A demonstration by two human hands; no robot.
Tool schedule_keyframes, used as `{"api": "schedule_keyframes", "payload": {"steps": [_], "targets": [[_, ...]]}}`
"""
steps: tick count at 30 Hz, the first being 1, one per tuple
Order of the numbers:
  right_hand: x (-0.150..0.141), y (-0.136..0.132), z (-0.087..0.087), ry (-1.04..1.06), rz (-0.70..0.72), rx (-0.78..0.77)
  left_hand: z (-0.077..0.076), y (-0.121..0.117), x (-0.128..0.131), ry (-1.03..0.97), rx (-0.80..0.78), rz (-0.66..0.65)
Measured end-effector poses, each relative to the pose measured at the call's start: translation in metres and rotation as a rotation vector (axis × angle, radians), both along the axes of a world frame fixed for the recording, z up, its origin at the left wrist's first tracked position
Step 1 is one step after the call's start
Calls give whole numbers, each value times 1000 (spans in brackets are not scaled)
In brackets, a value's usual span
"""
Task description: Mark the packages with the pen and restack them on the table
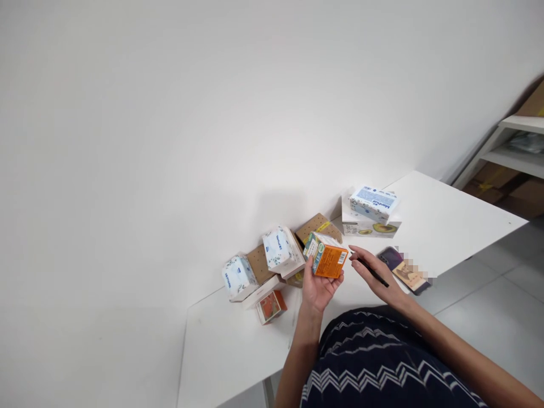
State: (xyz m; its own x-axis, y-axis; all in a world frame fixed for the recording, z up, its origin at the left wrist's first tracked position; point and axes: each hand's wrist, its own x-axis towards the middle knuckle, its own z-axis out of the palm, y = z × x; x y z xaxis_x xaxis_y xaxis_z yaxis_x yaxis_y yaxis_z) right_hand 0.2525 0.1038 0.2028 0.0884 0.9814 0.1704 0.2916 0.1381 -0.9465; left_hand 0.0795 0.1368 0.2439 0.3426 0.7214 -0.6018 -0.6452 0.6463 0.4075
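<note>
My left hand [319, 288] is closed around a small orange box [330, 259], held tilted above the table with a barcode and printed text facing up. Close to its right side is my right hand [376, 275], its fingers pinching a slim black pen [370, 270]. The pen's tip points toward the box, and whether it touches is hard to tell. Below and left of the held box, a similar small orange-red box [271, 306] stands on the table.
Tissue packs [278, 249] lie among brown cardboard boxes [319, 225] along the wall. Another tissue pack [374, 204] rests on a white box with avocado pictures [372, 229]. A phone [406, 271] lies near the white table's [446, 215] front edge. Shelves [516, 156] stand far right.
</note>
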Motion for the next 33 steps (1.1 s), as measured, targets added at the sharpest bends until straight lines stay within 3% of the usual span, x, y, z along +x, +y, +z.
{"api": "schedule_keyframes", "payload": {"steps": [5,9,15,20,23,30,33], "targets": [[-4,-1,-2,38,54,-1,-4,-4,-2,28,59,-5],[-3,-1,-8,103,32,-67,-11,-9,-1,140,243,33],[-3,1,-14,153,-14,-206,-28,-8,4,518,581,179],[1,4,-12,166,-124,-269,-55,-2,1,947,899,172],[6,7,-9,194,-194,-265,-71,6,-1,1127,950,195],[23,23,-6,229,-368,-162,-89,45,2,1165,1007,219],[28,33,-2,151,-350,-151,-98,61,2,1253,1065,178]]}}
